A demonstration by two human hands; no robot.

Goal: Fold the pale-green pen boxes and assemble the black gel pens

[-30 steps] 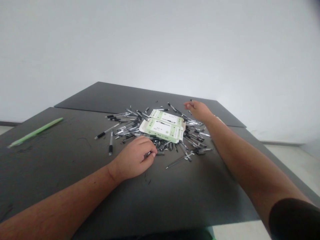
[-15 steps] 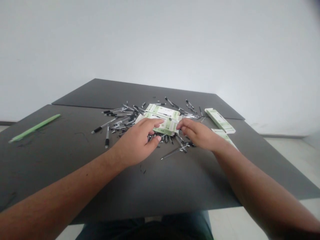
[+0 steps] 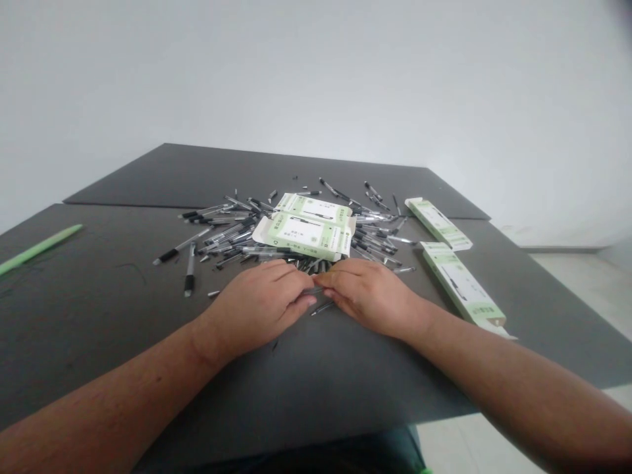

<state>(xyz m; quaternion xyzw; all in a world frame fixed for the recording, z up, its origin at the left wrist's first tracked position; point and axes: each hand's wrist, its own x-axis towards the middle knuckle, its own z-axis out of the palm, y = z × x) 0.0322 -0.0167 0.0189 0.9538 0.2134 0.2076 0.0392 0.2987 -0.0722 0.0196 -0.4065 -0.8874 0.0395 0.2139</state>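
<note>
My left hand and my right hand meet fingertip to fingertip at the near edge of a heap of clear pens with black grips. Both are closed in a pinch. A short length of clear pen shows between their fingertips, the rest of it covered by fingers. Just beyond the hands, two green-and-white pen boxes, a nearer box and a farther box, lie side by side on top of the heap. Another pen lies on the table just below my fingers.
Two more green-and-white boxes lie to the right, a far one and a nearer one with its end flap open. A long light-green stick-like object rests at the left. Loose pens surround the heap on the dark table.
Both hands have drawn back from the boxes toward me and come together, now closed on a pen. The nearer right-hand box is uncovered. The view has shifted slightly.
</note>
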